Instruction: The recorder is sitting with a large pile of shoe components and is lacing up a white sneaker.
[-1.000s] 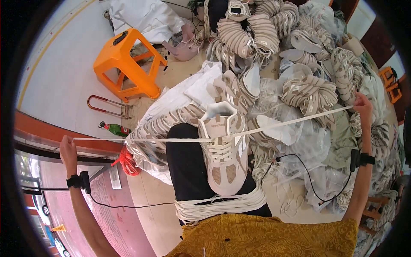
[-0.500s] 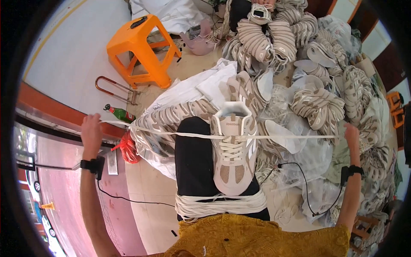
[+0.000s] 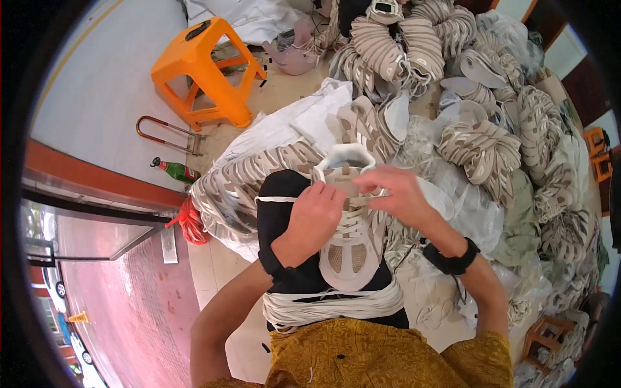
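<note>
Nearest you is your mustard patterned top [image 3: 362, 352], and just past it a thick bundle of white laces [image 3: 330, 309] wraps across your lap over black trousers [image 3: 275, 239]. Next comes the beige shoe [image 3: 349, 268], resting on your legs, right of your left knee. Its long axis runs almost straight away from you: toe toward your body, collar opening at the far end, crisscross lacing between.

Your left hand [image 3: 310, 223] overlaps the shoe's left side; your right hand [image 3: 401, 197] comes in from the right, its fingertips over the tongue. Both are about equally close to the upper eyelets, the left lying slightly nearer the toe. The toe points from the fingers back toward you, and the collar lies just beyond them. The fingers on both hands are bent, but you can't tell whether either pair pinches anything. A loose white lace [image 3: 275, 199] lies across your left knee and leads to the left hand.

Farther out, strung shoe uppers [image 3: 249, 181] lie beyond the left knee, with a green bottle [image 3: 176, 170] and an orange stool [image 3: 200, 71] past them.
</note>
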The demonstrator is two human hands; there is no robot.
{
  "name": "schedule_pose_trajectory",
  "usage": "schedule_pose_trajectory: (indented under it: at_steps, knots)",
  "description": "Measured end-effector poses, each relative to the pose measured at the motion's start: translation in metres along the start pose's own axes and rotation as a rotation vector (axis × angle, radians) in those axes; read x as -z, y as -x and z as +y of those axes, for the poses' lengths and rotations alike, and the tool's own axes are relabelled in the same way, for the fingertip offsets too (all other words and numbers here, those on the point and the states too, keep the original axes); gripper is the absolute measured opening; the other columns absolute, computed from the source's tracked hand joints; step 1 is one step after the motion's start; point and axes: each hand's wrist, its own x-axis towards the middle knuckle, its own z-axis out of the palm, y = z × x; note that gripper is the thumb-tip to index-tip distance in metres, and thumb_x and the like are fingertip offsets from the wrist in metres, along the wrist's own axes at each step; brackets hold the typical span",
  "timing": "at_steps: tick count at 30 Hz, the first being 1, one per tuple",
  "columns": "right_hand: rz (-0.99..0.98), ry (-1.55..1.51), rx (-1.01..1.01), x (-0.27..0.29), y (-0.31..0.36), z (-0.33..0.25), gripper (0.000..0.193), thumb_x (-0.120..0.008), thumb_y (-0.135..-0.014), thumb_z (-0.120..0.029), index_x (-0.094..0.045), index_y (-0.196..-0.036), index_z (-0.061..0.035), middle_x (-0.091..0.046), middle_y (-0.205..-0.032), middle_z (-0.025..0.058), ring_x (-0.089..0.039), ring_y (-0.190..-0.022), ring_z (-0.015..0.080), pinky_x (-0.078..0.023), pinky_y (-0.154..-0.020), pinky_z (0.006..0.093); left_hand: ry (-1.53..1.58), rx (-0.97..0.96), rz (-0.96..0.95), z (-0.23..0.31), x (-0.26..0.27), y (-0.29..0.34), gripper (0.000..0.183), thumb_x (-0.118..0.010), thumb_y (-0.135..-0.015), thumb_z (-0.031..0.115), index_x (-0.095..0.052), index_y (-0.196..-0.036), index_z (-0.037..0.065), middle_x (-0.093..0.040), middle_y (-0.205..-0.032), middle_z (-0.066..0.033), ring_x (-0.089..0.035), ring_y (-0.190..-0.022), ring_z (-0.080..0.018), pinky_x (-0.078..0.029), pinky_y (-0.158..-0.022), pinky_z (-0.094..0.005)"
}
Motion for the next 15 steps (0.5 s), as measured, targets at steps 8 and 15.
schedule_pose_trajectory:
  at_steps: [8,15]
  knots:
    - [-0.079,-0.034,-0.190,-0.037,-0.015,-0.002,0.053,-0.064,-0.056,0.000,-0.055,-0.107,-0.0095,-0.062,-0.073,0.0063,-0.058,-0.065,0.0194,-0.045,-0.061,0.0291,1.190,0.803,-0.211,-0.015,0.003,0.002,0.011,-0.051,-0.080,0.008,-0.054,-0.089,0.001,-0.057,-0.074,-0.0054,-0.050,-0.060,-0.0078,-0.040,-0.052,-0.0201]
    - [-0.138,-0.222,-0.263,-0.039,-0.021,0.014,0.051,-0.065,-0.054,-0.002,-0.058,-0.103,-0.0126,-0.062,-0.066,0.0060,-0.060,-0.060,0.0188,-0.045,-0.056,0.0288,1.152,0.697,-0.224,-0.016,0.013,0.002,0.015,-0.055,-0.078,0.005,-0.048,-0.090,0.001,-0.054,-0.076,-0.0040,-0.052,-0.062,-0.0111,-0.043,-0.055,-0.0242]
